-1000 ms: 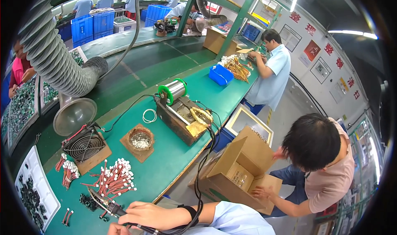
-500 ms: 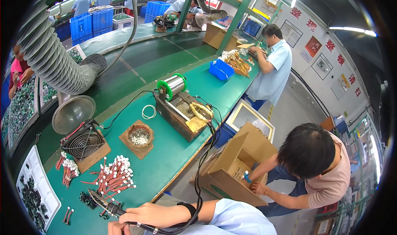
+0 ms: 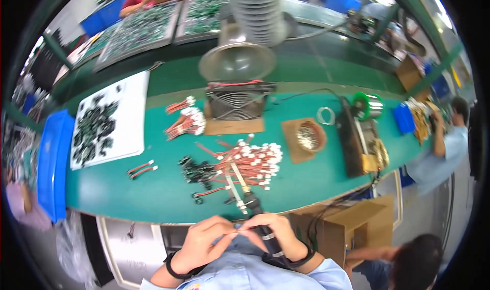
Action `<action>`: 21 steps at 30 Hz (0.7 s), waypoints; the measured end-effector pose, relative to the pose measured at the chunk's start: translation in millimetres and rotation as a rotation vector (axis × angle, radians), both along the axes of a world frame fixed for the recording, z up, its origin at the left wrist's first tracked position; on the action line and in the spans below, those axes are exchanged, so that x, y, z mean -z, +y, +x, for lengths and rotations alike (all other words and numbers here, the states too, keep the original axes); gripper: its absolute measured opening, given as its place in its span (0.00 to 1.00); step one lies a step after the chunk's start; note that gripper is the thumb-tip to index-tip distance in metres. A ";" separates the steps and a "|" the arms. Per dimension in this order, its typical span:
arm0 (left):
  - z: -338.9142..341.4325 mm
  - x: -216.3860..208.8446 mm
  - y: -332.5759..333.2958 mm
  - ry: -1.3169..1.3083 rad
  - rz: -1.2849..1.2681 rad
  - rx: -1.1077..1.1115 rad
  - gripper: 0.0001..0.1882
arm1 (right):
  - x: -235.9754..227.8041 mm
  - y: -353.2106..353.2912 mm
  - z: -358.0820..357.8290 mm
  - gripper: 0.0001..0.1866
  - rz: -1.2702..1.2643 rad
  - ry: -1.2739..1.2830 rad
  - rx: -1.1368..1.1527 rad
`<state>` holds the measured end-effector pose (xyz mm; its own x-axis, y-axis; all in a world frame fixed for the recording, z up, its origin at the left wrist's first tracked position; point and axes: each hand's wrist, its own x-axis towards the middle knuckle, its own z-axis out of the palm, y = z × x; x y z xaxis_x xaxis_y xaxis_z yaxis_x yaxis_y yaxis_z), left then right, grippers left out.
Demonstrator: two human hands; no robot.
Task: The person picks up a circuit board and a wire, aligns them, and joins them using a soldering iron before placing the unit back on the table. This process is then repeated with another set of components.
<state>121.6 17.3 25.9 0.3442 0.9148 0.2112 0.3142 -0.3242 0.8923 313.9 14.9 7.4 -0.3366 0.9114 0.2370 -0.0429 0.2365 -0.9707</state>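
Both hands pinch a small wire piece at the near edge of the green tabletop (image 3: 153, 193).

The left hand (image 3: 206, 239) and right hand (image 3: 278, 234) meet, each grip narrow on the red wire lead (image 3: 240, 230), with the soldering iron (image 3: 247, 200) just beyond the fingertips. A slip could, I judge, bring fingers onto its tip. Farther off lie the pile of red leads (image 3: 250, 162), black parts (image 3: 196, 171), a fan (image 3: 237, 104) and the fume duct (image 3: 237, 60).

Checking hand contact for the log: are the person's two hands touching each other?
Touching. The head view shows the left hand and right hand meeting fingertip to fingertip, pinching something small I cannot identify, just below the bench edge.
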 end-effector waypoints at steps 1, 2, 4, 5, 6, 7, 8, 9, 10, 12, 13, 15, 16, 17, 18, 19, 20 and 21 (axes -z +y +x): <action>-12.6 1.0 -3.7 -0.012 0.002 0.026 0.05 | -1.2 0.1 -11.2 0.12 0.047 0.033 0.030; -29.8 4.0 -8.4 0.012 -0.008 -0.023 0.05 | 2.7 -0.3 -17.2 0.12 0.035 0.058 -0.019; -59.6 14.3 -14.9 0.167 0.009 -0.285 0.07 | 13.1 0.6 -17.2 0.22 0.044 -0.046 0.148; -69.7 18.2 -16.1 0.243 0.017 -0.401 0.08 | 13.4 3.0 -19.7 0.22 0.034 -0.032 0.124; -76.4 22.1 -15.1 0.257 0.008 -0.420 0.08 | 10.8 6.6 -21.8 0.23 0.056 -0.060 0.114; -82.0 26.2 -12.3 0.284 -0.020 -0.499 0.08 | 8.1 10.1 -23.8 0.23 0.079 -0.090 0.109; -86.5 29.6 -9.1 0.309 -0.047 -0.574 0.09 | 8.2 12.4 -26.5 0.23 0.102 -0.123 0.108; -89.4 31.2 -5.3 0.331 -0.072 -0.640 0.10 | 10.1 13.3 -28.8 0.23 0.094 -0.120 0.106; -89.7 31.3 -2.2 0.335 -0.079 -0.638 0.10 | 12.1 13.6 -30.5 0.23 0.069 -0.119 0.101; -85.0 31.2 3.9 0.432 -0.049 -0.587 0.11 | 16.2 14.4 -32.4 0.23 0.019 -0.122 0.095; -83.4 32.4 5.3 0.478 -0.033 -0.559 0.12 | 18.5 15.5 -34.4 0.23 0.012 -0.125 0.098; -79.6 37.2 8.6 0.470 -0.015 -0.553 0.12 | 23.4 19.9 -38.2 0.22 -0.001 -0.067 0.123; -78.2 39.7 10.1 0.466 0.008 -0.556 0.12 | 25.2 21.5 -39.4 0.22 -0.006 -0.039 0.137; -76.8 42.2 11.4 0.462 0.032 -0.558 0.12 | 26.5 22.3 -40.3 0.22 -0.010 -0.047 0.146; -76.0 46.5 11.1 0.455 0.028 -0.549 0.12 | 27.6 22.7 -41.4 0.21 -0.027 0.001 0.161; -78.7 51.6 7.4 0.415 0.014 -0.520 0.12 | 28.7 23.5 -44.6 0.21 -0.043 0.055 0.169; -80.7 55.7 3.4 0.376 -0.001 -0.493 0.12 | 29.2 24.5 -45.9 0.20 -0.058 0.111 0.178; -81.6 58.4 -0.4 0.338 -0.015 -0.465 0.12 | 27.7 25.6 -45.7 0.20 -0.059 0.111 0.179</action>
